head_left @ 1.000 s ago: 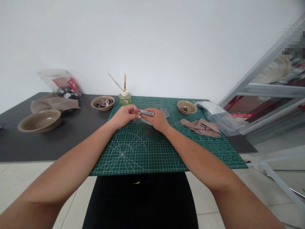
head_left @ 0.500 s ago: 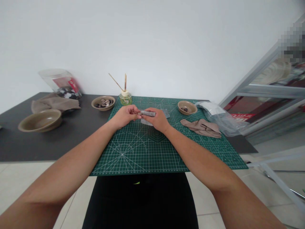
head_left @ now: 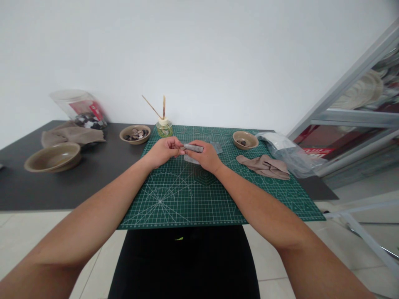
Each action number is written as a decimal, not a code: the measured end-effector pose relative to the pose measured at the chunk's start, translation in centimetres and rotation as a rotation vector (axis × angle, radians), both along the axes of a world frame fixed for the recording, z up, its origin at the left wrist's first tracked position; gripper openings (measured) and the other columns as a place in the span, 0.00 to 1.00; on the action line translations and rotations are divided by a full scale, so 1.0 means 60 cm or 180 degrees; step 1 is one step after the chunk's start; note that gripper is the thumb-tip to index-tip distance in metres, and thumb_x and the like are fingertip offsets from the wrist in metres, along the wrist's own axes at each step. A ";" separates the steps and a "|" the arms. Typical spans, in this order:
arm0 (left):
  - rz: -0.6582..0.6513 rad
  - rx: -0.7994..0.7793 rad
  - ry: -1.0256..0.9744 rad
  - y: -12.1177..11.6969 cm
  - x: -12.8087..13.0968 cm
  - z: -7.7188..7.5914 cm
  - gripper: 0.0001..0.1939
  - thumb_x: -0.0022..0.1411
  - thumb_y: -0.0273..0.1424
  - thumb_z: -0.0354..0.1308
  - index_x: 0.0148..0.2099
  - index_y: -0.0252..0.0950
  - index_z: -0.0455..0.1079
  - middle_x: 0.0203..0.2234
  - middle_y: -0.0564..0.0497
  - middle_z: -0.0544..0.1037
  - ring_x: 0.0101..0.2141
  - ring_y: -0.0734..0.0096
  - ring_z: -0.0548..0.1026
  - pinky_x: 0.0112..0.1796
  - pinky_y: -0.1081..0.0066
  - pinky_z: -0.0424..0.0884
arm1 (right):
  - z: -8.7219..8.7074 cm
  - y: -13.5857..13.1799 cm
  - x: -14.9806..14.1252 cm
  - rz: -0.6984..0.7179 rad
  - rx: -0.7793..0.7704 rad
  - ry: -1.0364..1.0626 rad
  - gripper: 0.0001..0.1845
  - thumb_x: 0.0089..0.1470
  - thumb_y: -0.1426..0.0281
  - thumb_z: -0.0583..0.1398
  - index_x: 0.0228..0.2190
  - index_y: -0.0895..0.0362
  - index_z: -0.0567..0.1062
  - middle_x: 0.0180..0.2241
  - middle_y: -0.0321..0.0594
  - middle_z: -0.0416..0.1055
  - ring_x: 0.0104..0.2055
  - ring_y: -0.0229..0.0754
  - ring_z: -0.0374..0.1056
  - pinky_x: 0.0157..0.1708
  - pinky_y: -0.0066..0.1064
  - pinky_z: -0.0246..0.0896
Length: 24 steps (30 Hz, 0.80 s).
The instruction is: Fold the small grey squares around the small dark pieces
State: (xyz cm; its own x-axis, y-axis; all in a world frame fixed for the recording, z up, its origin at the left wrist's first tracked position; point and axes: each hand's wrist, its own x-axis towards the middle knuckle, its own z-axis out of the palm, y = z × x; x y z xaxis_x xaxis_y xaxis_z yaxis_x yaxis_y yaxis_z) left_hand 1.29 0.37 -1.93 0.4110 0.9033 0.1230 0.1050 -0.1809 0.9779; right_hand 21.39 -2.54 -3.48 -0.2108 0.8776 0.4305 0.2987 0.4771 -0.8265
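Observation:
My left hand (head_left: 166,149) is closed in a pinch, its thumb and fingertips meeting my right hand over the mat. What it pinches is too small to make out. In my right hand (head_left: 208,155) lies a grey elongated piece (head_left: 193,148), gripped between thumb and fingers, with its left end at my left fingertips. Its exact kind cannot be told. Just below it, a flat greyish piece (head_left: 190,160) shows partly under my right hand. A clear, flat plastic-looking piece (head_left: 215,147) lies behind that hand on the green cutting mat (head_left: 174,195).
Bowls holding dark and pale pebble-like pieces stand left (head_left: 124,139) and right (head_left: 254,142). Further left are a larger bowl (head_left: 52,164), a brown cloth (head_left: 73,135) and a clear jar (head_left: 67,99). Nearby are a stick-filled bottle (head_left: 164,128), another cloth (head_left: 264,166) and a plastic bag (head_left: 293,155).

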 end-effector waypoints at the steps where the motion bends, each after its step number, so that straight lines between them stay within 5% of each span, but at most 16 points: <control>1: 0.0005 0.0010 0.0017 0.000 0.000 0.000 0.20 0.41 0.35 0.76 0.31 0.35 0.70 0.18 0.57 0.72 0.21 0.76 0.67 0.25 0.74 0.60 | 0.000 0.000 0.000 -0.0001 -0.0017 0.0014 0.13 0.53 0.60 0.67 0.37 0.55 0.82 0.35 0.37 0.80 0.38 0.41 0.73 0.43 0.34 0.66; 24: -0.0066 -0.0080 0.0019 0.001 0.000 -0.001 0.20 0.40 0.35 0.77 0.31 0.34 0.69 0.18 0.58 0.72 0.22 0.77 0.66 0.26 0.74 0.60 | -0.002 0.002 0.005 0.0158 -0.0145 0.0103 0.16 0.52 0.59 0.68 0.39 0.56 0.83 0.37 0.40 0.81 0.40 0.42 0.74 0.44 0.35 0.66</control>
State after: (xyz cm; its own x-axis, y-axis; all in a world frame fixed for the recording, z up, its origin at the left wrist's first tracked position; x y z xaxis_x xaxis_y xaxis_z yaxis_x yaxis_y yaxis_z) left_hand 1.27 0.41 -2.01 0.4304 0.8973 0.0979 0.1072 -0.1585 0.9815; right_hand 21.67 -2.41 -3.57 -0.2412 0.8853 0.3976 0.2484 0.4523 -0.8566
